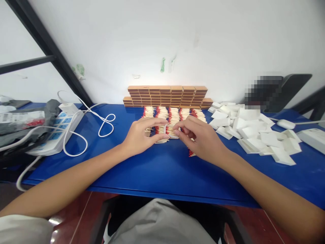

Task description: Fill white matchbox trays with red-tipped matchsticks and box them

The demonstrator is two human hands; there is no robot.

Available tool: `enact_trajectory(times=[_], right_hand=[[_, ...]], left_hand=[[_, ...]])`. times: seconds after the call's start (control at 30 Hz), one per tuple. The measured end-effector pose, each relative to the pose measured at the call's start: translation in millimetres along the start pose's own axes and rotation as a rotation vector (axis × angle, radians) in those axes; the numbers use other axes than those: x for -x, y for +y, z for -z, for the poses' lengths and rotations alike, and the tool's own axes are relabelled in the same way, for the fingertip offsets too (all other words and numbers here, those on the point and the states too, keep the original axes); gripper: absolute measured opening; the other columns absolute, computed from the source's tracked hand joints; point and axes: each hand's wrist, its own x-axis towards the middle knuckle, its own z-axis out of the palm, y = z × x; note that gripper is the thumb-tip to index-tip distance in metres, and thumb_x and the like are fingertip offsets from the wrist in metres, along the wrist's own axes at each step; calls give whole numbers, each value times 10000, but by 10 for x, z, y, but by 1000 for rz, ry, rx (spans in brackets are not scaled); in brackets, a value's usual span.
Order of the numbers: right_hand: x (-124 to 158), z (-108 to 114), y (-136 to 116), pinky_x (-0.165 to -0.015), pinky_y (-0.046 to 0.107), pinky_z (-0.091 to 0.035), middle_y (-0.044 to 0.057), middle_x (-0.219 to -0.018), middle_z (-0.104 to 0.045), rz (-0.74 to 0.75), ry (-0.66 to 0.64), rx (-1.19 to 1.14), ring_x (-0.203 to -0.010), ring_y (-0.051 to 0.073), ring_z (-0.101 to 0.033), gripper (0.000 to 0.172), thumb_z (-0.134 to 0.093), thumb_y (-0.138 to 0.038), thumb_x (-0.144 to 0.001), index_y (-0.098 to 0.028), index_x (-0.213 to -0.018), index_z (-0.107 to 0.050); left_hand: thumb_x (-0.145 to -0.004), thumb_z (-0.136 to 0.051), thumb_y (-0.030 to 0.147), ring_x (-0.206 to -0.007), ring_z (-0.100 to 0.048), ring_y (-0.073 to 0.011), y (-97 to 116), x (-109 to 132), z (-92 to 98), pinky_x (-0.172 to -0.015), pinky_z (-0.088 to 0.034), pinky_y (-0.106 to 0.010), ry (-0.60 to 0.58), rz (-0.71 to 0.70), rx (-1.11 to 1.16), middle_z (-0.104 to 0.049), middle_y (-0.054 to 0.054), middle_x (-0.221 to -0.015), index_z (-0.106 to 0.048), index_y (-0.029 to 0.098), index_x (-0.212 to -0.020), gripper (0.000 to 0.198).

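My left hand (142,135) is closed, with thumb and fingers round the ends of a small white matchbox tray (165,129) seen nearly edge-on. Just to its right, my right hand (200,137) has thumb and forefinger pinched together. Whatever lies between those fingertips is too small to make out. Rows of red-tipped matches (174,116) lie on the blue table under and behind both hands. Behind them, brown matchboxes (165,96) with dark striking sides are stacked against the wall. A heap of white matchbox trays (251,127) lies to the right.
On the left are a white power strip (57,130), looped white cable (87,109) and a grey plastic package (22,118). A dark device (286,93), partly pixelated, leans at the back right. The table's front edge (165,196) runs just before my lap.
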Motion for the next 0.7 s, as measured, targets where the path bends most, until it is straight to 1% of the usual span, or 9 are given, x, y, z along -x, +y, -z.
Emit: enact_trajectory(times=[0.1, 0.17, 0.27, 0.33, 0.37, 0.43, 0.57, 0.63, 0.7], right_hand=[[-6, 11, -12, -621, 310, -427, 30, -843, -549, 39, -8, -4, -669, 155, -513, 167, -547, -228, -1052, -224, -1105, -706], [-9, 15, 0, -615, 305, -429, 26, -828, -543, 47, 14, -3, -658, 151, -513, 175, -556, -228, -1050, -224, -1107, -722], [-6, -12, 16, -580, 289, -410, 8, -781, -534, 33, 81, 2, -615, 137, -496, 159, -571, -221, -1041, -214, -1084, -725], [7, -66, 14, -580, 281, -411, -3, -753, -534, 29, 85, -14, -607, 131, -503, 138, -586, -206, -1030, -207, -1042, -723], [19, -103, 10, -590, 278, -419, -4, -752, -540, 30, 64, -28, -613, 130, -514, 128, -594, -199, -1023, -207, -1018, -722], [48, -188, 4, -621, 278, -445, 5, -791, -571, 33, -22, -51, -641, 132, -545, 109, -612, -196, -1010, -207, -1009, -720], [98, -324, 8, -679, 295, -478, 36, -904, -617, 3, -211, -39, -718, 150, -589, 128, -618, -212, -1012, -204, -1092, -717], [106, -351, 15, -679, 299, -476, 39, -916, -619, -17, -242, -38, -721, 151, -588, 133, -614, -216, -1014, -203, -1101, -714], [105, -358, 23, -673, 297, -472, 37, -917, -615, -27, -242, -48, -713, 147, -584, 126, -613, -217, -1013, -200, -1092, -710]], left_hand=[[-832, -866, 448, -1081, -776, -228, -20, 3, -5, -1038, -608, -347, -2, 17, 18, -807, -54, -1160, -777, 233, -1162, 404], [-838, -861, 449, -1095, -773, -234, -42, -2, -4, -1054, -602, -358, -3, 39, 16, -804, -54, -1172, -774, 231, -1168, 405], [-847, -854, 435, -1125, -766, -240, -85, -19, 3, -1059, -601, -359, -2, 95, 23, -798, -52, -1195, -767, 230, -1183, 403], [-833, -865, 436, -1129, -767, -247, -115, -34, 9, -1046, -608, -355, 21, 134, 40, -799, -56, -1191, -763, 223, -1179, 418], [-826, -871, 435, -1128, -768, -250, -129, -41, 13, -1039, -611, -355, 38, 151, 47, -801, -58, -1186, -760, 218, -1177, 427], [-820, -877, 424, -1130, -768, -254, -152, -54, 21, -1031, -613, -355, 64, 175, 41, -802, -60, -1179, -753, 213, -1174, 430], [-830, -873, 405, -1132, -768, -253, -172, -63, 36, -1037, -606, -361, 59, 181, 13, -804, -57, -1172, -749, 215, -1172, 411], [-835, -869, 394, -1132, -768, -248, -171, -60, 36, -1032, -607, -355, 50, 172, 14, -804, -54, -1172, -747, 215, -1176, 404], [-832, -874, 375, -1133, -768, -239, -167, -55, 29, -1023, -610, -339, 53, 164, 21, -803, -52, -1178, -745, 210, -1178, 404]])
